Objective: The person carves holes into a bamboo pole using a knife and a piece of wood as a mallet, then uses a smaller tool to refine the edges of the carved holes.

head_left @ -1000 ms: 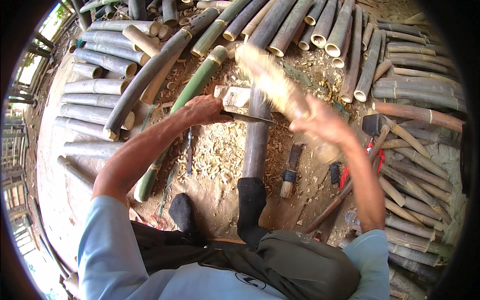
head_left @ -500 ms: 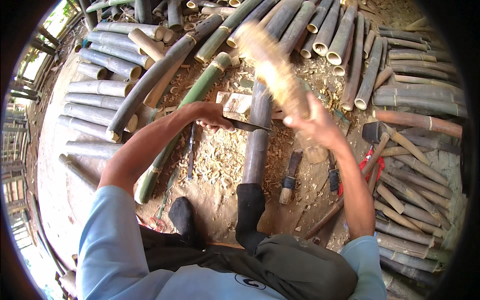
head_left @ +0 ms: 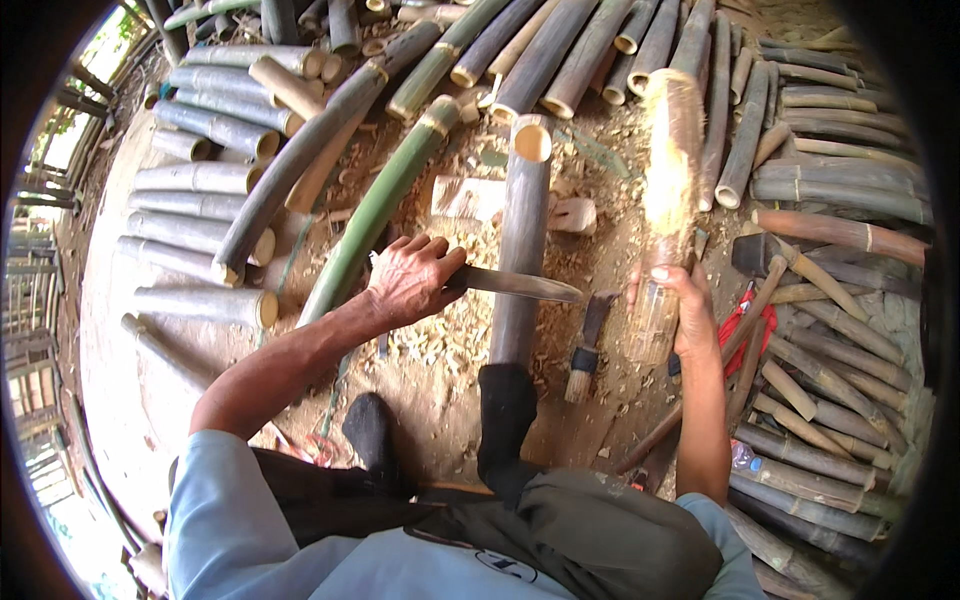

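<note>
My left hand is closed round the dark handle of a knife, whose blade points right and passes over a dark bamboo tube. That tube lies lengthwise before me, its cut open end away from me and its near end against my black-socked foot. To the right, my right hand grips the near end of a thick, pale, frayed wooden club, raised upright and slightly blurred. Club and knife are apart. Whether the blade touches the tube I cannot tell.
Wood blocks lie by the tube among shavings. Between tube and club is a bristled tool. A green bamboo pole slants at left. Stacked bamboo tubes ring the area; a hammer-like tool lies right.
The club has swung right, away from the tube, and now stands upright. My left hand has turned knuckles up and come nearer to me, with the knife now reaching farther past the tube.
</note>
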{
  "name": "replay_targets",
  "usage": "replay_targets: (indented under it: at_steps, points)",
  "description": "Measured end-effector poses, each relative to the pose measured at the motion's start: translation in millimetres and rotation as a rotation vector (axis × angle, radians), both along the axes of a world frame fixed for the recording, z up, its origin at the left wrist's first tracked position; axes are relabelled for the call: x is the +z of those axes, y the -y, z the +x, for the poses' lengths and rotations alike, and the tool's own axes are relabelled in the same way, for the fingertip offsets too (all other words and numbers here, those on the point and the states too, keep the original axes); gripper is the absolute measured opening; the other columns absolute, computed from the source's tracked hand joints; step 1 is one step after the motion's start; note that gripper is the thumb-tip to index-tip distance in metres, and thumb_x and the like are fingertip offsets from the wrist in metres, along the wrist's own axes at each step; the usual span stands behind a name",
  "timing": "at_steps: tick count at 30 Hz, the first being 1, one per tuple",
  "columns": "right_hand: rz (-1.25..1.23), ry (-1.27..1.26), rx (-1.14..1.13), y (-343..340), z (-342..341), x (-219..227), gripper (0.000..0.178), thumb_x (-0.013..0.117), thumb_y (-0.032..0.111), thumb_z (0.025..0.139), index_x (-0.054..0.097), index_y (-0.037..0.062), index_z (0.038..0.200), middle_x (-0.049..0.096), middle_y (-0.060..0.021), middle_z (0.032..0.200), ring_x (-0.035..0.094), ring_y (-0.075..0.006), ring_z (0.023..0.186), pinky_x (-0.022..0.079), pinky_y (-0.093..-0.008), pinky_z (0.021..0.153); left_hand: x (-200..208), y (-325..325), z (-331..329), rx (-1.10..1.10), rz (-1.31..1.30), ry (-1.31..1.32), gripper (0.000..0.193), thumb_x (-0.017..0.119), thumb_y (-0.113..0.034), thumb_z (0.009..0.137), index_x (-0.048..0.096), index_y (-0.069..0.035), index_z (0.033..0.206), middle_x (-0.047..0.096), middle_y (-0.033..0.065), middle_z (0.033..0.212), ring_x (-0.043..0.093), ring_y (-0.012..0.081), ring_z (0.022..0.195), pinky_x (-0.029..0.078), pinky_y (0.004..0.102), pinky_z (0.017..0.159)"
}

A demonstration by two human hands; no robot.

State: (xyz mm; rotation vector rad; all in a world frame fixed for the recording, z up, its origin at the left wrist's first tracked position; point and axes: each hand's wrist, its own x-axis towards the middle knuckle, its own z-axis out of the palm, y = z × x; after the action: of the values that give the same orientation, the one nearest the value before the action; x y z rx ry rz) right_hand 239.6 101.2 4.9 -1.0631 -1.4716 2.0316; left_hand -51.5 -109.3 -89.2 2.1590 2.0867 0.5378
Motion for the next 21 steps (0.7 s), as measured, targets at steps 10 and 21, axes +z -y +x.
replay_targets:
  at_steps: [10,21]
  points:
    - [0.039,0.058,0.045,21.5,10.5,-0.1,0.046,0.067,0.025,0.082,0.054,-0.0015,0.117,0.066,-0.0131,0.088,0.068,-0.0217,0.068,0.060,-0.0359,0.060,-45.2,18.7,-16.2,0.446,-0.196,0.439,0.023,0.070,-0.028,0.090,0.066,-0.006,0.087,0.069,0.0116,0.079,0.065,0.0222,0.062,0.054,0.0403,0.056]
    - [0.125,0.243,0.161,26.4,21.4,-12.1,0.048,0.077,0.022,0.081,0.053,0.0008,0.118,0.064,-0.0085,0.094,0.065,-0.0182,0.074,0.054,-0.0323,0.070,-24.6,21.7,-5.9,0.128,-0.399,0.158,0.023,0.070,-0.030,0.084,0.061,-0.008,0.082,0.065,0.0125,0.070,0.067,0.0328,0.067,0.053,0.0476,0.063]
